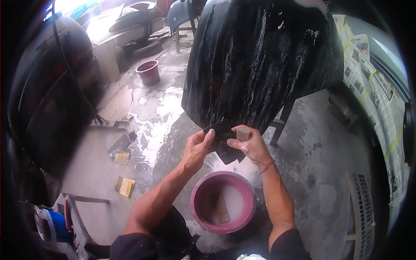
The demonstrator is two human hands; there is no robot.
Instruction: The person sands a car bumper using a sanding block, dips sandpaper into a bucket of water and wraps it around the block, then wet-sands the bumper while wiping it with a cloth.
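Note:
Between my hands is a dark sheet of sandpaper (224,141), bent and creased, with its lower corner hanging down. My left hand (200,145) pinches its left side, thumb on top. My right hand (252,147) grips the right side with the thumb, while a small greyish-brown sanding block (243,134) is held in the same hand. Just beyond stands a large black car panel (260,56), streaked with whitish liquid. Below my hands a pink bucket (197,190) holds cloudy water, with a flat brownish piece in it.
Another pink bucket (148,73) stands farther left on the wet floor. Yellow-brown paper scraps (125,187) lie at left. A blue can (56,225) is at lower left. Newspaper masking (368,86) covers a vehicle at right, near a slatted grille (363,212). A stand leg (281,123) supports the panel.

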